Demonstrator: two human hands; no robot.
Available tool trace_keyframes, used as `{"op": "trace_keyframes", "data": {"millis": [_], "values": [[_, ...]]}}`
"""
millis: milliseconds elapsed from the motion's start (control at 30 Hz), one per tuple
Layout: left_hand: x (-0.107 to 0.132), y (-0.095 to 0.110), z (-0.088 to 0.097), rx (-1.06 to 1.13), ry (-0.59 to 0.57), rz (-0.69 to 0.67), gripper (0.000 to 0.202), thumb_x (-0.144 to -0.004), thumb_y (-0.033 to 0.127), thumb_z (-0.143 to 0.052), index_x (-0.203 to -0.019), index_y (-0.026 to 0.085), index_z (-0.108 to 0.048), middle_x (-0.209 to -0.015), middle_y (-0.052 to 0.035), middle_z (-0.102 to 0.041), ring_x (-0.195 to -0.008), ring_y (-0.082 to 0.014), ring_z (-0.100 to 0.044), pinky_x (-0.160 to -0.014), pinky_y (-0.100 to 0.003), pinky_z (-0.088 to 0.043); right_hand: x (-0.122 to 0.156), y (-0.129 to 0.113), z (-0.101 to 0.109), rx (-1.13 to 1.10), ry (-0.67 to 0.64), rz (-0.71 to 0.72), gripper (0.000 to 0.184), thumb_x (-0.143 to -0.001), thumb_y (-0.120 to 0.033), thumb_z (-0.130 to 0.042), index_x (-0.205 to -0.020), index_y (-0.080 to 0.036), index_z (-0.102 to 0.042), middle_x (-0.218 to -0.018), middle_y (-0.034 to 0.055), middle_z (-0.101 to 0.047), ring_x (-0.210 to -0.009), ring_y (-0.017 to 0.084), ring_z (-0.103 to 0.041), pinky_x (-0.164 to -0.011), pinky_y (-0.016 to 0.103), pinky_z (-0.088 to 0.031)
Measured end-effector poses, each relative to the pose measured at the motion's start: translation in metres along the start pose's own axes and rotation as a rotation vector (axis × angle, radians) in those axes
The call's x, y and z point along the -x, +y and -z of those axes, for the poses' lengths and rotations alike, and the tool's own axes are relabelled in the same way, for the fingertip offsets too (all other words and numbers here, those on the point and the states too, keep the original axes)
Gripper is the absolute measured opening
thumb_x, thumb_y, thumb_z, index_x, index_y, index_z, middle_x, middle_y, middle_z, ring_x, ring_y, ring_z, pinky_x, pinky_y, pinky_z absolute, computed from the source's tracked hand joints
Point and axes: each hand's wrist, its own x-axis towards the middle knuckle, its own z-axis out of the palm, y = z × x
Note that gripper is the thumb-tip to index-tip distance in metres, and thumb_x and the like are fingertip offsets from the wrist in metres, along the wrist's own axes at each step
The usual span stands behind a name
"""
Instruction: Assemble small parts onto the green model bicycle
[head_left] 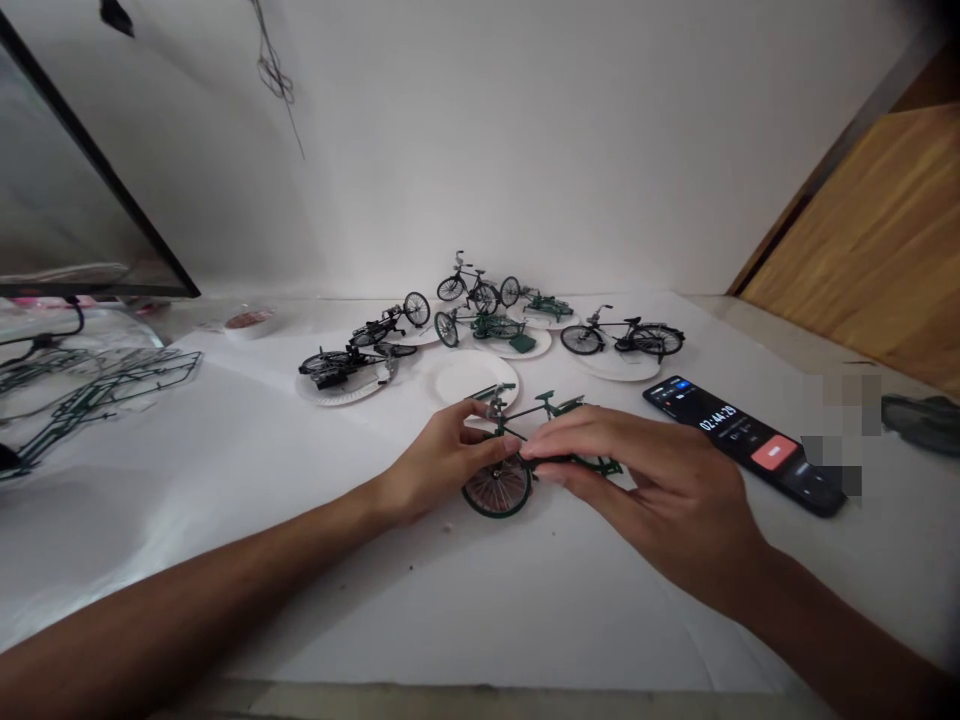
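Observation:
A green model bicycle (496, 492) is held upright over the white table covering, its spoked front wheel toward me on the left. My left hand (442, 455) pinches it near the handlebar and the top of the front wheel. My right hand (645, 480) has thumb and fingers closed around the middle of the frame, covering much of it. A small dark piece shows between those right fingertips; I cannot make out whether it is part of the frame. The saddle (549, 397) sticks up behind the right fingers. The rear end is mostly hidden by my right hand.
A white paper plate (442, 378) lies just behind the bicycle. Further plates carry several black and green model bicycles (626, 335). A phone (750, 445) with a running timer lies at right. Green frame parts (90, 410) and a monitor (67, 170) are at left.

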Motion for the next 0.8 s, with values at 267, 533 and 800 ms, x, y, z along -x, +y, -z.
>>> {"op": "trace_keyframes", "data": {"millis": [267, 533, 800], "values": [[0.001, 0.003, -0.001, -0.068, -0.011, -0.031, 0.032, -0.088, 0.035, -0.069, -0.108, 0.017, -0.051, -0.085, -0.0057, -0.071, -0.08, -0.0186, -0.068, -0.072, -0.029, -0.049, 0.002, 0.006, -0.005, -0.034, -0.049, -0.042, 0.014, -0.088, -0.01, -0.068, -0.099, -0.017, -0.072, -0.096, 0.0026, -0.076, -0.093, 0.013, -0.07, -0.085, 0.022, -0.056], [0.002, 0.0, 0.001, -0.123, 0.006, -0.017, 0.039, -0.085, 0.038, -0.07, -0.113, 0.017, -0.051, -0.09, -0.0089, -0.073, -0.08, -0.0216, -0.069, -0.068, -0.03, -0.05, 0.003, 0.006, -0.008, -0.02, -0.056, -0.035, 0.014, -0.087, -0.011, -0.069, -0.098, -0.019, -0.071, -0.093, 0.002, -0.076, -0.091, 0.014, -0.071, -0.084, 0.026, -0.058], [0.002, 0.001, 0.0, -0.147, 0.036, 0.01, 0.046, -0.082, 0.038, -0.072, -0.117, 0.015, -0.05, -0.085, -0.0081, -0.073, -0.07, -0.0186, -0.067, -0.061, -0.027, -0.047, 0.004, 0.007, -0.011, 0.007, -0.093, -0.01, 0.022, -0.088, -0.007, -0.067, -0.106, -0.02, -0.07, -0.101, 0.0023, -0.074, -0.096, 0.014, -0.069, -0.087, 0.024, -0.056]]}}
